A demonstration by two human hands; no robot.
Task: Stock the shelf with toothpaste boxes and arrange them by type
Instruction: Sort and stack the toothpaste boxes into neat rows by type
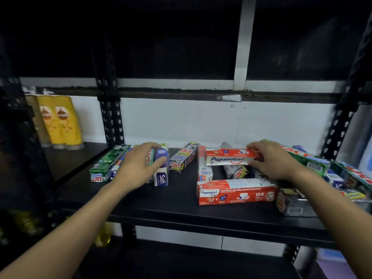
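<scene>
While both arms reach over the matte black shelf (161,202), the left hand (138,166) at 9 o'clock curls round a white-and-purple Safi box (162,174); the right hand (275,160) at 3 o'clock pinches a red Pepsodent box (227,157) by its end. Crowding them, glossy and rectangular: a black ZACT box (184,158) between, green boxes (106,162) far left. Yellow pouches (60,121) stand at 10 o'clock.

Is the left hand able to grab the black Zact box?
Probably, but not right away: the left hand grips the Safi box, which sits between it and the black Zact box.
</scene>
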